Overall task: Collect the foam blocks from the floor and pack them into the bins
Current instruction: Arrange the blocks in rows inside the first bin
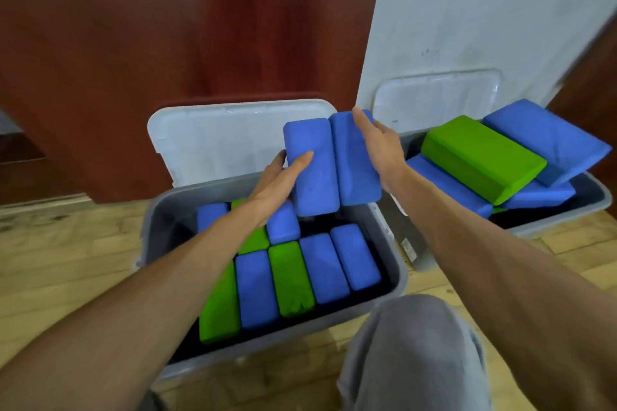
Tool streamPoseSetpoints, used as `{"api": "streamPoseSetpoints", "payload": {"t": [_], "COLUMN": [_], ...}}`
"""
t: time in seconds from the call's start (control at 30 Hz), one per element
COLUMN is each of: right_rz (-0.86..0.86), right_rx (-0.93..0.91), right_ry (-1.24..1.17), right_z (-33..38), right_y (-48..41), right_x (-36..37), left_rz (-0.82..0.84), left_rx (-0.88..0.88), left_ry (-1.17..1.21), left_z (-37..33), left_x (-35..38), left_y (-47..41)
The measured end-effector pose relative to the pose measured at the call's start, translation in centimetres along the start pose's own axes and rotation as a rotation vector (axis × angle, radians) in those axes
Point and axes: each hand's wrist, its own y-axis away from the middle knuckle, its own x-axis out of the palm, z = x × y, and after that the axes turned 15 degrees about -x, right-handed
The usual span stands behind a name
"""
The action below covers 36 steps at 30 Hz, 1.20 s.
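Two blue foam blocks [330,163] are held side by side, on edge, above the back of the near grey bin [397,264]. My left hand [278,183] grips the left block with the thumb across its front. My right hand [380,147] holds the right block from its right side, fingers up along its edge. Inside the near bin, several blue and green blocks [290,277] stand packed in rows. A second grey bin [564,220] at the right holds a green block [480,157] lying on several blue ones, piled above its rim.
Each bin has a clear lid [227,140] standing open behind it. A dark red wooden panel [167,43] and a white wall [484,10] close off the back. My grey-trousered knee [414,350] is in front of the near bin, on a light wooden floor [66,260].
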Motion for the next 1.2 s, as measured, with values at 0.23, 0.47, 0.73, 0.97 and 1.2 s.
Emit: {"api": "streamPoseSetpoints", "payload": {"t": [0.23,0.47,0.73,0.97,1.2], "right_rz": [0.127,0.103,0.100,0.101,0.060], "right_rx": [-0.015,-0.025,-0.119,-0.142,-0.037], "right_ry": [0.207,0.167,0.268,0.300,0.223], "right_z": [-2.3,-4.1,-4.3,-4.9,-4.8], "right_y": [0.6,-0.3,-0.9,0.6,-0.1], "right_x": [-0.4,-1.2,0.4,2.1,2.3], "left_rz": [0.016,0.059,-0.063,-0.075,-0.202], "left_rx": [-0.028,-0.056,-0.042,-0.079,-0.031], "left_ry": [-0.030,-0.121,-0.192,-0.204,-0.430], "left_z": [0.2,0.1,0.4,2.8,2.2], "left_x": [-0.9,0.3,-0.5,-1.7,-1.8], "left_y": [0.0,-1.1,-1.9,-1.7,-1.4]}}
